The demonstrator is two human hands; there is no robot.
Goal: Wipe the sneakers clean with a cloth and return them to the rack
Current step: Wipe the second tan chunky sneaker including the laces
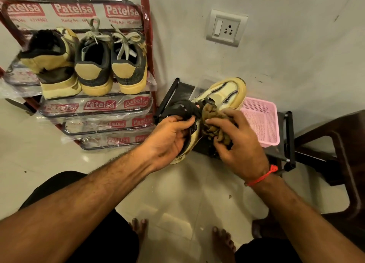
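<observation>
Sneaker: mid-frame we see a cream and black sneaker (219,96), toe pointing to the upper right.
Left hand: our left hand (167,140) grips its black heel end, fingers curled round it.
Right hand: our right hand (237,140) clutches a crumpled brown cloth (212,122) against the sneaker's side.
Rack: upper left, the red rack (147,45) holds three sneakers (94,65) on its top shelf.
Basket: a pink basket (262,120) sits just right of our hands.

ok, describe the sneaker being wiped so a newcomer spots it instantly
Right of the red shoe rack, over the low black stand, sits the held sneaker. Left hand grips its heel; right hand presses a brown cloth on it. It's the only sneaker off the rack.
</observation>
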